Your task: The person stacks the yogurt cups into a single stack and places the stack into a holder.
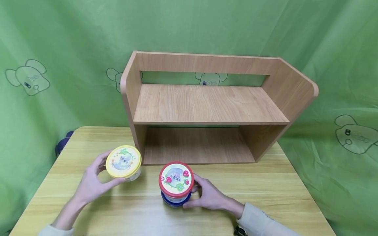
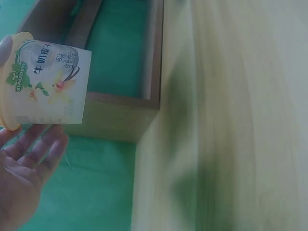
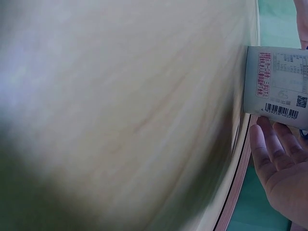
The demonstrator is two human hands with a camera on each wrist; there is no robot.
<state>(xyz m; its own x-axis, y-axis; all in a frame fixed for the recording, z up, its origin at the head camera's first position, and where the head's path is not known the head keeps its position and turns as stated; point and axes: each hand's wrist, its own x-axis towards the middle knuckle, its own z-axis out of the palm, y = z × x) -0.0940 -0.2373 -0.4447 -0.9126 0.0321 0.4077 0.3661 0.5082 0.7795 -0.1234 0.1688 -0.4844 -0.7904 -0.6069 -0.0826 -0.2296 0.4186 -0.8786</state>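
My left hand [image 1: 91,182] holds a white paper tub with a yellow lid [image 1: 123,162] between thumb and fingers, raised above the table. Its printed side, with flowers and a green leaf, faces the left wrist view. Nearer the middle, a red-lidded tub [image 1: 176,178] sits on top of a blue-lidded tub [image 1: 174,204]. My right hand [image 1: 211,195] grips this stack from the right, with the thumb at the blue lid. The right wrist view shows the lower tub's barcode side [image 3: 276,86]; the red-lidded tub is out of that frame.
Behind the tubs stands a wooden two-level shelf [image 1: 211,105] with raised sides, on the light wood table [image 1: 251,190]. A green curtain [image 1: 73,82] with printed bear faces hangs behind. Something dark purple [image 1: 62,143] shows past the table's left edge.
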